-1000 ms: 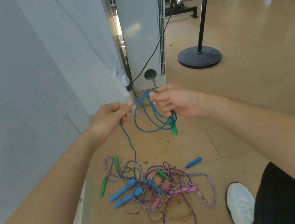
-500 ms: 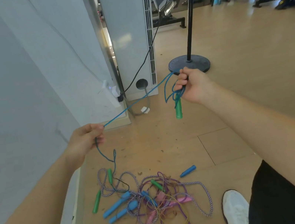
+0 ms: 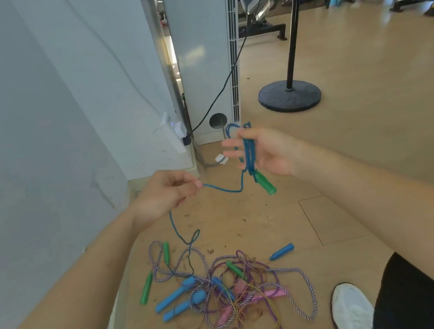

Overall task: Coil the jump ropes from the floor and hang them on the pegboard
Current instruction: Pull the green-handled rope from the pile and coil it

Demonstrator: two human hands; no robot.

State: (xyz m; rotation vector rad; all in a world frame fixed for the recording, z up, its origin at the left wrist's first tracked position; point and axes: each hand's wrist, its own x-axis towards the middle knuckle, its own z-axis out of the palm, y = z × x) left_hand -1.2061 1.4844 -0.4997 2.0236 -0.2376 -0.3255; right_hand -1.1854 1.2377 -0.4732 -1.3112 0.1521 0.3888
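My right hand (image 3: 271, 152) carries several coils of a blue jump rope (image 3: 224, 190) across its palm. The thumb pins the loops at the top while the fingers stretch out to the left. One green handle (image 3: 265, 183) dangles below that hand. My left hand (image 3: 163, 196) pinches the same rope a short way to the left, and the strand sags between the two hands. From my left hand the rope drops to a tangled pile of jump ropes (image 3: 231, 291) on the wooden floor, with blue, green and pink handles. No pegboard is in view.
A grey wall stands on the left, with a white power strip (image 3: 173, 131) at its foot. A tall white unit (image 3: 200, 52) with a black cable is ahead. A black stand's round base (image 3: 289, 96) is at right. My white shoe (image 3: 352, 311) is beside the pile.
My hands have come closer together and the taut rope now sags. My right hand has dropped and spread its fingers with the coils across the palm. My left hand has moved right.
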